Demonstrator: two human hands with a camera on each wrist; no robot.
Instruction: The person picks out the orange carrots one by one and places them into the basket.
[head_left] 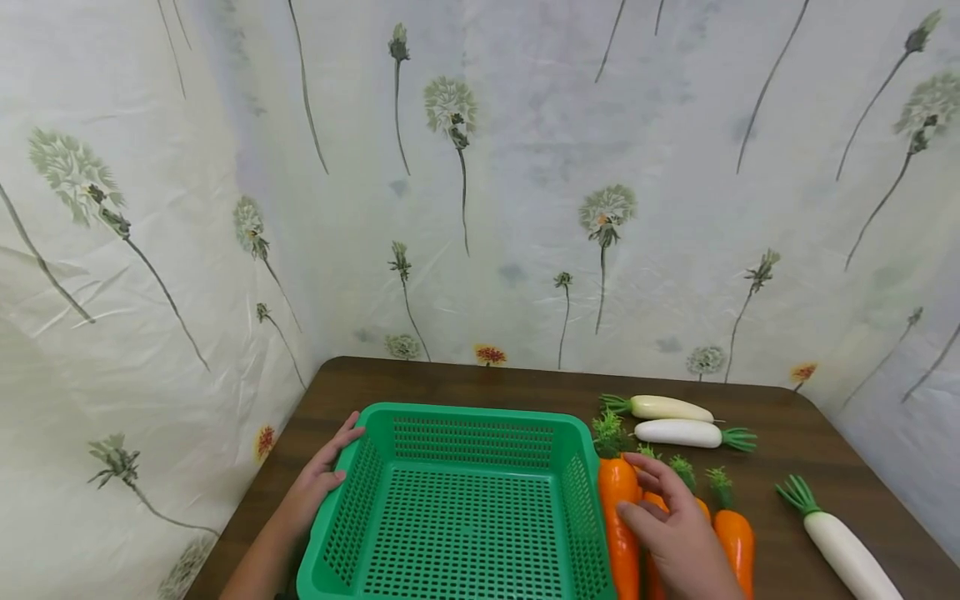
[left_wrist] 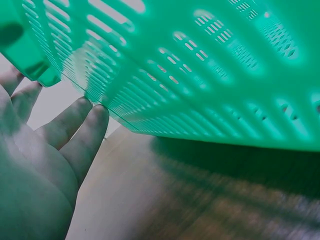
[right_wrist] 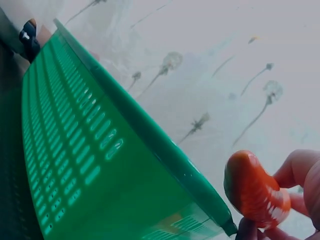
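Note:
A green plastic basket with slotted walls stands on the table. My left hand lies at its left side, fingers fairly straight and fingertips against the rim and outer wall; in the left wrist view the fingers reach the slotted wall. At the basket's right side my right hand holds an orange carrot with a green leafy top between thumb and fingers. In the right wrist view the carrot's rounded end shows close beside the basket's rim, its far part hidden by the fingers.
More carrots lie right of the held one, partly under my right hand. Two white radishes with green tops lie behind them, and another white radish lies far right. The brown table meets a flower-patterned cloth behind.

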